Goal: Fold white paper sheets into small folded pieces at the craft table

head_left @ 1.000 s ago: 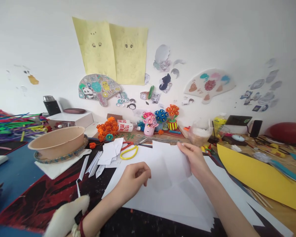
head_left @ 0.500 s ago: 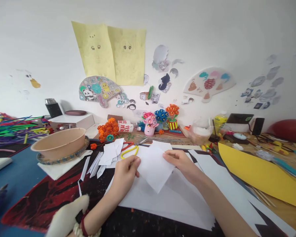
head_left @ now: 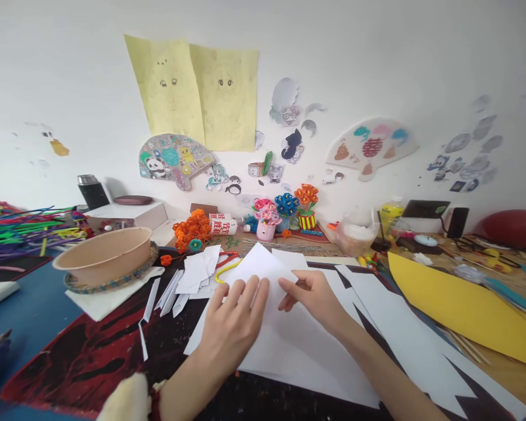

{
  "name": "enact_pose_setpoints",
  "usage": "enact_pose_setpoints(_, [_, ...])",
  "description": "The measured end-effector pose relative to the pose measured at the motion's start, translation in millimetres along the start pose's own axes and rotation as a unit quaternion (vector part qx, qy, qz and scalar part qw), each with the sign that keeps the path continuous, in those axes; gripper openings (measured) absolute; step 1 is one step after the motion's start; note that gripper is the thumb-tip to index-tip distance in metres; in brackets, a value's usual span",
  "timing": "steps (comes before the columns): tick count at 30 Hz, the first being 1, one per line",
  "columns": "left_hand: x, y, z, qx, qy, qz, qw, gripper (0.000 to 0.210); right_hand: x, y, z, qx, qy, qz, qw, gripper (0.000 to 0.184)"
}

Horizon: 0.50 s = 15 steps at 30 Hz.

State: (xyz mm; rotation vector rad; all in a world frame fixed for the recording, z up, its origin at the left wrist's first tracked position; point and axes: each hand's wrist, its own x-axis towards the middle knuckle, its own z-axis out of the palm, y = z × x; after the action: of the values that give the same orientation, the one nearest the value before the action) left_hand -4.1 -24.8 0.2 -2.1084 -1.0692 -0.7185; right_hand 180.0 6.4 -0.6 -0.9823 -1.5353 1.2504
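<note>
A small square of white paper (head_left: pixel 260 266) is held up between my hands over larger white sheets (head_left: pixel 307 356). Its top corner points away from me; its lower part is hidden or folded out of sight. My left hand (head_left: pixel 234 313) has the back turned up, fingers laid across the square's left side, thumb hidden. At the right side, my right hand (head_left: pixel 315 295) grips the square's edge between thumb and curled fingers. Yellow-handled scissors (head_left: pixel 225 270) lie just beyond, partly covered. Left of them is a pile of cut white paper pieces (head_left: pixel 196 272).
A beige basin (head_left: pixel 103 251) stands at the left, beside bundled coloured pipe cleaners (head_left: pixel 26 234). Pipe-cleaner flowers in pots (head_left: pixel 266 221) and orange flowers (head_left: pixel 193 231) line the back. Yellow card (head_left: pixel 460 310) and white paper strips (head_left: pixel 412 327) lie at the right.
My left hand has turned over, from pinching the left corner to fingers across the paper. The square has shifted away from me, and its lower corner no longer shows. My right hand has curled its fingers.
</note>
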Motion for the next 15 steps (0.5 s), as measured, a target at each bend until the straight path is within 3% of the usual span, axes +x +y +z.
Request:
enact_pose_setpoints(4, [4.6,8.3,0.9,-0.095,-0.024,-0.038,0.994,0.031,-4.8,-1.0,10.4,0.002,-0.068,-0.027,0.997,0.043])
enact_pose_setpoints(8, [-1.0,5.4,3.9,-0.228,-0.022,-0.085,0.97,0.028,-5.2,0.5,13.4,0.003,-0.112,-0.049,0.993,0.039])
enact_pose_setpoints(15, [0.5,6.7,-6.6,-0.447,-0.101,-0.202,0.865,0.031,-0.7,5.3,4.1,-0.035,-0.059,-0.057,0.996,0.04])
